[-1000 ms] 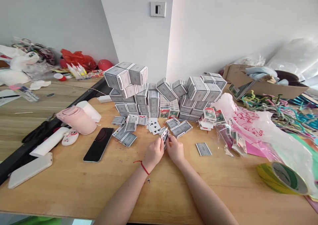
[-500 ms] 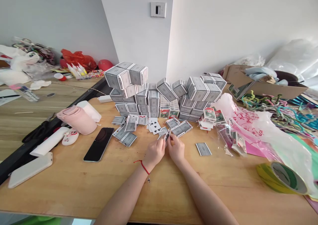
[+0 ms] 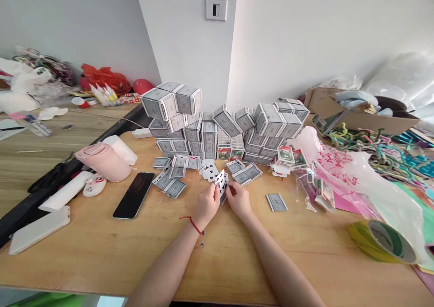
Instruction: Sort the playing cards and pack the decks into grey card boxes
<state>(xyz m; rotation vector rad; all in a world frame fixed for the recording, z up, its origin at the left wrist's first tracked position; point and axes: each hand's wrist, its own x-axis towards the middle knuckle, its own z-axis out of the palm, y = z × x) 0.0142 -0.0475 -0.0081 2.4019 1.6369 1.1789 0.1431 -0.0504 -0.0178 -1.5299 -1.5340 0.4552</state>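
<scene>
- As the head view looks down on the wooden table [image 3: 101,257], the small fan of playing cards [image 3: 221,184] stands tilted just above it at lower centre of the frame, between the two hands, with black club faces showing.
- Fingers of the left hand [image 3: 206,205], which has a red string at the wrist, close on the fan's left side and pinch it.
- Fingers of the right hand [image 3: 239,200] curl in at the fan's lower right edge; whether they grip it or only touch it, I cannot tell.
- These cards should be very light, thin and springy, and their glossy faces are likely to slip against one another. A pinch at the edges, low on the fan, looks like the surest hold, since pressing the faces could bend them.
- Just above the hands lie a face-up club card [image 3: 208,169] and scattered card backs; a lone card [image 3: 276,202] lies to the right.
- Across the upper centre rises a loose stack of card-back blocks [image 3: 188,100], which looks light and easily toppled.
- To the left lie a black smartphone [image 3: 134,195] and a pink flask [image 3: 103,162]; at right lie a plastic bag [image 3: 339,173] and a tape roll [image 3: 383,243].
</scene>
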